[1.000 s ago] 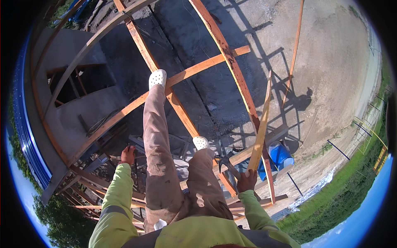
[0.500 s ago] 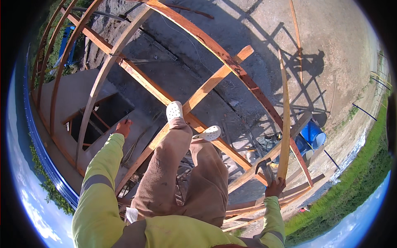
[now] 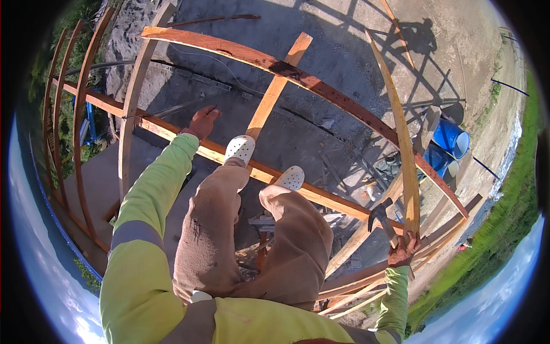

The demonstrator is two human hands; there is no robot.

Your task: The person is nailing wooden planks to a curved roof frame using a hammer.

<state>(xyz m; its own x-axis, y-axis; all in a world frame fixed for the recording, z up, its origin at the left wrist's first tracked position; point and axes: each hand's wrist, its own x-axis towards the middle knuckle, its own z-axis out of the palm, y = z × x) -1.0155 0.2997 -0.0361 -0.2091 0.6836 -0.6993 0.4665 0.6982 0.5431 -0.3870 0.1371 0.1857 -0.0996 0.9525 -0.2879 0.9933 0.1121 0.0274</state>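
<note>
A claw hammer is in my right hand, its dark head pointing up and away from me. The same hand is up against the lower end of a long upright wooden plank. My left hand reaches out over a long wooden beam, fingers curled together. Something thin and dark seems to stick out at its fingertips, too small to name. Both my feet, in white clogs, rest on this beam. A crosswise timber meets the beam beside my left foot.
A long reddish rafter spans the frame ahead, and a pale upright post crosses the beam at left. Far below lies the ground, with blue barrels at right. More rafters stand at far left.
My left hand has moved forward and right, from beside the post to over the beam. My right hand has shifted slightly right with the hammer. The view has turned, and my right foot sits differently.
</note>
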